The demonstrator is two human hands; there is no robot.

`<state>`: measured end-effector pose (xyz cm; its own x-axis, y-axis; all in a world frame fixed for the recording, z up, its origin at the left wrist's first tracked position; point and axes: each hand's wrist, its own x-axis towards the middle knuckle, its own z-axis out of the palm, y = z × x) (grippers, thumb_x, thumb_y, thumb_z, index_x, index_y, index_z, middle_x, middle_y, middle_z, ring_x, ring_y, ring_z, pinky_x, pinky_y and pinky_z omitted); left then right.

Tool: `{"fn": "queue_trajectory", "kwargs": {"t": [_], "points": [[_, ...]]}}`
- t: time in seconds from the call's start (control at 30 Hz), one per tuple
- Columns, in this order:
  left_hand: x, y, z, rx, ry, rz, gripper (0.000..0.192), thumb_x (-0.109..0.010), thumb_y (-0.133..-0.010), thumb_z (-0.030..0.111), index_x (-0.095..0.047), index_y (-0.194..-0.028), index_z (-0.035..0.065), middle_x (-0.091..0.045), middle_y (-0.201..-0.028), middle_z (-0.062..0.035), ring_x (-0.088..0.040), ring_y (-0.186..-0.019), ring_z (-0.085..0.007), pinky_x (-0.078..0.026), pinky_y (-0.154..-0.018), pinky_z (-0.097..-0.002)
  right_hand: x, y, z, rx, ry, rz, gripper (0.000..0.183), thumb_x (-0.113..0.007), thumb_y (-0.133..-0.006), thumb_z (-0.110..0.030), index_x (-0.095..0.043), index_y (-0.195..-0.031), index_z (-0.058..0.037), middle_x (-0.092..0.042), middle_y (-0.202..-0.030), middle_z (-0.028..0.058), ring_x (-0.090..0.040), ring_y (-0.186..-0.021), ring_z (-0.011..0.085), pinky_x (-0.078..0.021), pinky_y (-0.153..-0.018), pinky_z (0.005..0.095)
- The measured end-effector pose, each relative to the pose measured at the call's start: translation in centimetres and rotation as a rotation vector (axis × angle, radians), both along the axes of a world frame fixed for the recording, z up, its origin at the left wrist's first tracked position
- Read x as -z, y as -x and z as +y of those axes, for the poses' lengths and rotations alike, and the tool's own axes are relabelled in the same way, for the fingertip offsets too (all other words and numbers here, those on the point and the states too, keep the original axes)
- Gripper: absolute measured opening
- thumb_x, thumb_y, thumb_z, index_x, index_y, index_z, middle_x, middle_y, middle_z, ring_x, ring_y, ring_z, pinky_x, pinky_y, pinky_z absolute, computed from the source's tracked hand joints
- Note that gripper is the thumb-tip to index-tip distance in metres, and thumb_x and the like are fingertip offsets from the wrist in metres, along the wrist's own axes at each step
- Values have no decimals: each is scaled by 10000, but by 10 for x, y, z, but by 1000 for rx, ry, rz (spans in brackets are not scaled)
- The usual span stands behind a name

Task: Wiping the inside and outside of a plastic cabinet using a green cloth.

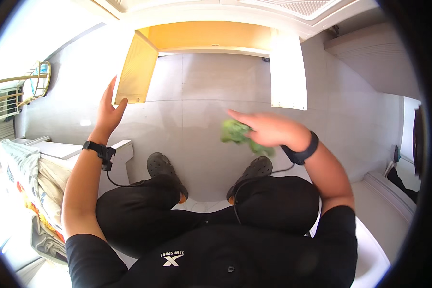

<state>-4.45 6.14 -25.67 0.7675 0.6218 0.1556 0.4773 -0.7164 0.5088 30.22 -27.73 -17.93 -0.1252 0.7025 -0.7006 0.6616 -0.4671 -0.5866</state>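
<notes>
My left hand (109, 111) is at the lower edge of a cabinet door (136, 68) whose inner side looks yellow, with the thumb on its near corner and the fingers behind its outer side. A crumpled green cloth (235, 131) is in my right hand (273, 129), which is blurred and hangs over the floor between the two doors. The other door (288, 72), bright white, stands swung out to the right. Between the doors lies the yellowish inside of the cabinet (208, 36).
Beneath are a grey tiled floor (201, 118) and my two dark clogs (160, 163). Folded fabrics (50, 180) lie on a white surface at the left. A gold wire rack (41, 79) stands at the far left. Thin cables run from my wristbands.
</notes>
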Motion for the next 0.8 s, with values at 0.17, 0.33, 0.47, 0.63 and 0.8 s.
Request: {"fn": "queue_trajectory", "kwargs": {"t": [0.17,0.33,0.47,0.63,0.8], "points": [[-59,-38,-23,-29,639,-314,671,-591,-1078,224,-317,-1658,26,-479,-1584,-184,-520,-1419,-273,-429,-1164,-431,8,47,143,242,-777,213,575,-624,-943,-39,-605,-1498,-191,-670,-1222,242,-668,-1114,398,-536,-967,440],[-43,-74,-17,-298,1018,-566,693,-276,-1160,533,-327,-1639,34,-436,-1633,-129,-444,-1482,-237,-354,-1216,-378,23,106,258,744,-1295,14,425,-708,-913,-158,-730,-1334,-209,-607,-1272,211,-635,-1062,407,-530,-987,472],[-44,-81,-7,-483,886,-417,601,-453,-1144,426,-406,-1584,18,-552,-1483,-119,-540,-1346,-200,-452,-1116,-342,60,157,256,640,-1165,-65,503,-764,-875,-179,-711,-1373,-223,-462,-1521,205,-489,-1305,465,-438,-1123,523],[-42,-91,-14,-488,763,-431,560,-536,-1124,289,-401,-1624,74,-593,-1442,-93,-564,-1306,-176,-463,-1097,-335,99,197,233,841,-1187,307,606,-710,-891,-63,-587,-1478,-149,-382,-1547,261,-399,-1442,475,-385,-1205,499],[-36,-78,-4,-189,270,77,695,-547,-1044,120,-270,-1681,105,-613,-1422,-165,-629,-1265,-297,-512,-1052,-402,116,237,219,956,-976,612,625,-702,-914,-68,-525,-1510,-121,-370,-1543,263,-397,-1457,465,-389,-1210,474]]}}
